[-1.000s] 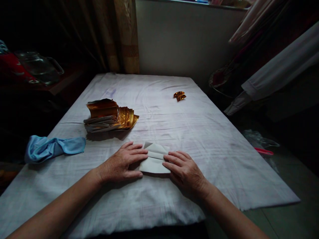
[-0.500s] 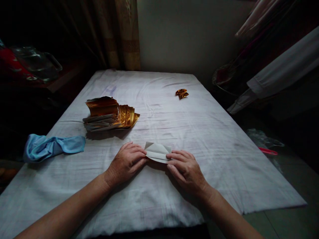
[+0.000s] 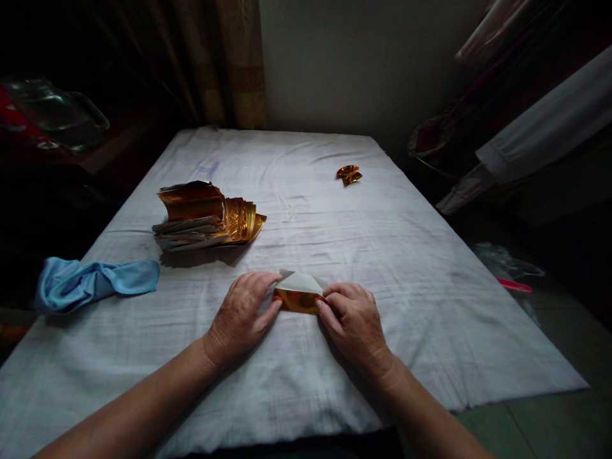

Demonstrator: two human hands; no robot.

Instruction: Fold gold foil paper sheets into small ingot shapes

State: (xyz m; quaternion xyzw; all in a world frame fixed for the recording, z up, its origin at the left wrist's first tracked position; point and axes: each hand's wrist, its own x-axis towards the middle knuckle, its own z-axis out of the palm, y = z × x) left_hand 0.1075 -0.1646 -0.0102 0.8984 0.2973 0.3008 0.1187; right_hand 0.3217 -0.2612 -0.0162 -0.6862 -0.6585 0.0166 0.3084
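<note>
Between my two hands, near the front of the table, lies a sheet of gold foil paper (image 3: 299,302), partly folded. Its pale back shows at the far side and a gold strip is turned up along the near side. My left hand (image 3: 243,307) pinches the left end, thumb at the near edge and fingers behind. At the right end my right hand (image 3: 351,319) grips the same sheet, thumb on the gold strip. A fanned stack of gold foil paper (image 3: 201,220) stands beyond my left hand. Farther off is a small folded gold piece (image 3: 349,174).
A blue cloth (image 3: 98,284) lies at the table's left side. White cloth (image 3: 411,255) covers the table. A glass jug (image 3: 57,115) stands on a dark surface at left. Hanging clothes (image 3: 545,134) are at right, and a pink-red handle (image 3: 514,285) is below the table's right edge.
The near edge of the sheet has been folded up, so a gold strip now shows where the pale back was. Both thumbs have shifted onto this fold.
</note>
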